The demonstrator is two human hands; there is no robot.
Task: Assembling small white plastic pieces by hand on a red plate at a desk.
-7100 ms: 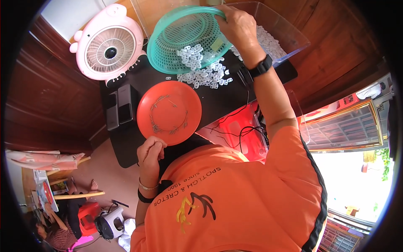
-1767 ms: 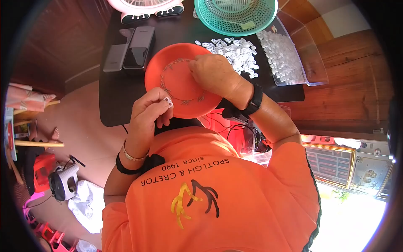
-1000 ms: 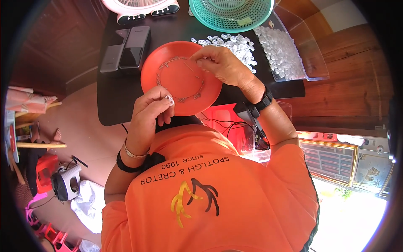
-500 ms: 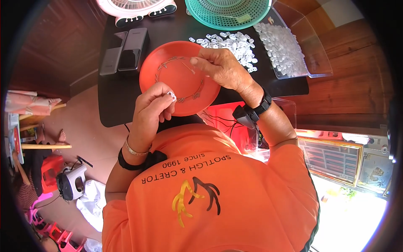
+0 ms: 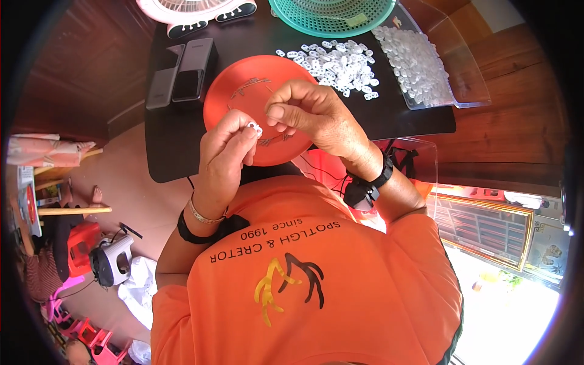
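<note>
Between the thumb and forefinger of my left hand [image 5: 228, 143] is a small white plastic piece [image 5: 254, 128] with round holes. My right hand [image 5: 313, 115] is beside it to the right, thumb and fingertips pinched together; what they hold, if anything, is too small to make out. Both hands are above a round orange-red plate [image 5: 219, 91]. Thin metal pins [image 5: 249, 84] lie in small groups around the plate, some hidden by my hands. Beyond my right hand, a loose pile of similar white pieces [image 5: 344, 66] is spread on the dark table [image 5: 173, 143].
Two dark phone-like devices [image 5: 193, 70] lie left of the plate. At the back are a pink fan [image 5: 194, 13] and a green perforated basket [image 5: 331, 27]. A clear tray [image 5: 471, 91] with many translucent pieces [image 5: 413, 67] stands at the right.
My right hand has come down and nearer to my left, its fingers curling in. The thin pin seen by its thumb no longer shows clearly. My left hand still holds the white piece.
</note>
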